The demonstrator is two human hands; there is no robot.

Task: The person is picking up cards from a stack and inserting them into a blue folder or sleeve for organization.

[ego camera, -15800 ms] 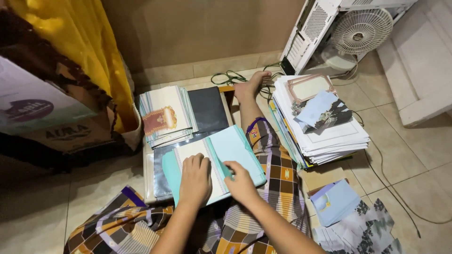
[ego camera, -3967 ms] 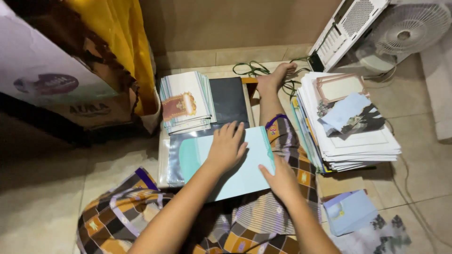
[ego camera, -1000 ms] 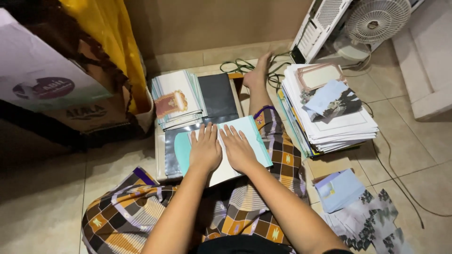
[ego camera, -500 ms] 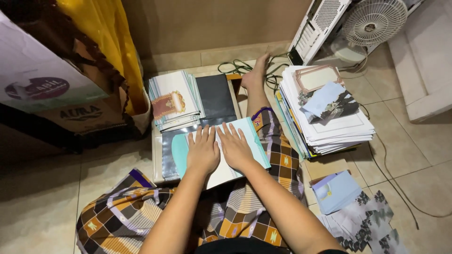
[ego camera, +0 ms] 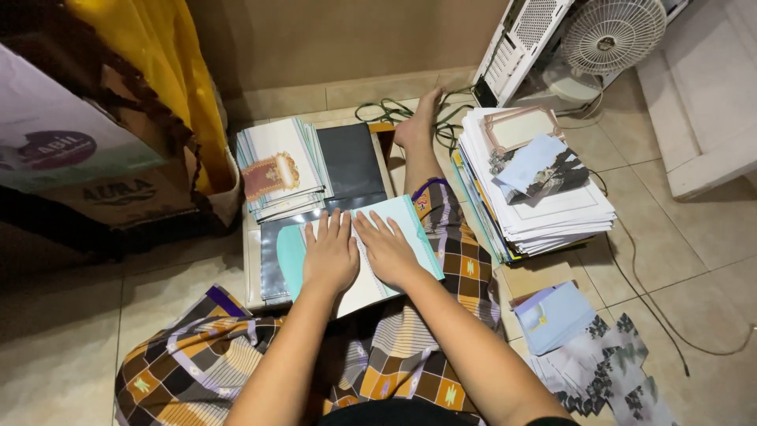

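My left hand (ego camera: 330, 252) and my right hand (ego camera: 387, 247) lie flat, palms down and side by side, on a light blue folded card (ego camera: 410, 233) over white sheets. The card rests on a grey plastic sleeve (ego camera: 271, 256) spread on the floor in front of my lap. Both hands press on the card with fingers together and nothing gripped. My checkered cloth (ego camera: 441, 244) covers my legs, and my bare foot (ego camera: 415, 126) stretches out beyond the card.
A stack of printed cards (ego camera: 280, 167) and a dark folder (ego camera: 352, 162) lie just beyond my hands. A tall pile of white papers (ego camera: 544, 209) stands at right, loose cards (ego camera: 583, 355) at lower right. A fan (ego camera: 611, 35), cables (ego camera: 378, 110) and a cardboard box (ego camera: 87, 158) surround the spot.
Both hands stay pressed flat on the blue card, shifting only slightly. Four seconds ago my hands were spread farther apart on it.
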